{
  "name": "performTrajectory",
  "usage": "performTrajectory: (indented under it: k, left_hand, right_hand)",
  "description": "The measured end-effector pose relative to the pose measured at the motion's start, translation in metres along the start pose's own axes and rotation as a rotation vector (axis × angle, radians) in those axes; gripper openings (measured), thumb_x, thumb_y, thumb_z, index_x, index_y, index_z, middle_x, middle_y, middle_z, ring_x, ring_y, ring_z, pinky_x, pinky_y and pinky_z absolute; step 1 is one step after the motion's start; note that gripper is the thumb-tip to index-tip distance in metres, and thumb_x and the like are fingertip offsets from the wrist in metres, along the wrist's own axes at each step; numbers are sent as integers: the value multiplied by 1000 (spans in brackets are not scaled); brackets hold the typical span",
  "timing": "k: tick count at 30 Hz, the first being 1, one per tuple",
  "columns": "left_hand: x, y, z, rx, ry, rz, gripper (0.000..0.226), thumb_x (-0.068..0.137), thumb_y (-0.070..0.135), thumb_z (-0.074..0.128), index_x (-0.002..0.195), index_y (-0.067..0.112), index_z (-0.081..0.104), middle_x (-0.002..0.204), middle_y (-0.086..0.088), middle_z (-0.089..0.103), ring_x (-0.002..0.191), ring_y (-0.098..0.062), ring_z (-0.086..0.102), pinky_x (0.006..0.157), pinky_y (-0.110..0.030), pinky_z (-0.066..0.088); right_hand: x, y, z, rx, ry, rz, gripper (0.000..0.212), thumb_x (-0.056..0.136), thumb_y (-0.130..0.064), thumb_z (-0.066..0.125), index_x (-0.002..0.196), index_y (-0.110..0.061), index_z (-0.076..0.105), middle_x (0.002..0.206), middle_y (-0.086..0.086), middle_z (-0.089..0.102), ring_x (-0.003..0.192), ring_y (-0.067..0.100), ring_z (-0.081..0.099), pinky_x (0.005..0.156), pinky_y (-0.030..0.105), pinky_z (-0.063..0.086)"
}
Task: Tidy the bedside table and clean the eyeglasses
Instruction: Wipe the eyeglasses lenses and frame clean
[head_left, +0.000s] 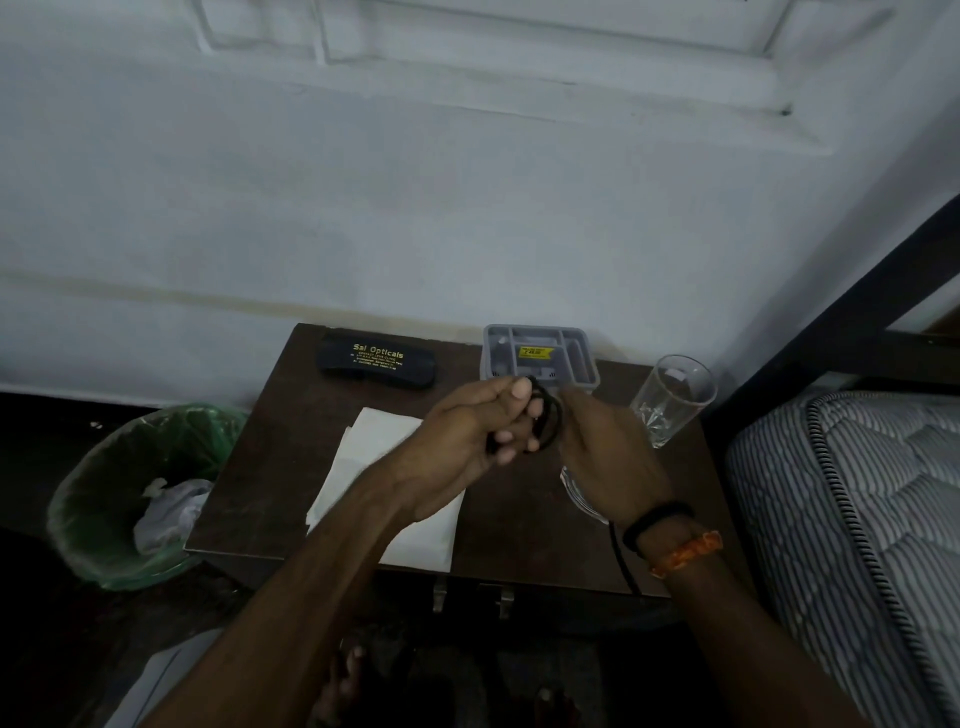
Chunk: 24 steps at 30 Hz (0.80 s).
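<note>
Above the table (519, 499) front, we held both hands together over the tissue (363, 457). Our left hand (467, 436) was curled shut around a coiled black cable (548, 421); our right hand (602, 457) was part closed, fingers touching the coil's far side. We judged the step to be winding the cable, part of tidying. Next it likely called for a place to stow it, perhaps the grey tray (540, 353) behind. Farther back lay the glasses case (376, 361); the eyeglasses themselves were not visible.
</note>
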<state>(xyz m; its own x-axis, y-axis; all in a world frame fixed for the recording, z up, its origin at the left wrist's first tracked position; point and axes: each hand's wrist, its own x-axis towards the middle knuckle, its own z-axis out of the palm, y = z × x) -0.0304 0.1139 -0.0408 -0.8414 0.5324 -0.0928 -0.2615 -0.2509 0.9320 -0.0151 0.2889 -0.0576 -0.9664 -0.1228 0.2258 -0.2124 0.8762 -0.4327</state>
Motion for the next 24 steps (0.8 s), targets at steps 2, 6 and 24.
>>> performTrajectory:
  k: [2,6,24]
  left_hand:
    - [2,0,-3,-90,27,30,19,98,22,49,94,6,59,60,2,42,69,-16,46,57,-17,43]
    - [11,-4,-11,-163,142,43,18,99,6,44,99,6,62,62,1,48,67,-15,46,63,-22,44]
    - [12,-5,-18,-348,283,-9,25,100,2,40,104,1,64,96,-12,74,90,-23,71,89,-31,57]
  right_hand:
    - [-5,-8,3,-16,-86,7,12,93,-9,47,89,-16,57,80,8,67,74,31,63,63,40,47]
    - [-18,-27,8,-102,-211,-81,20,98,-29,36,95,-21,55,86,2,68,74,24,64,67,41,51]
    - [-28,-45,20,-306,-421,-330,22,94,-19,50,116,-15,49,106,10,64,86,33,64,62,35,39]
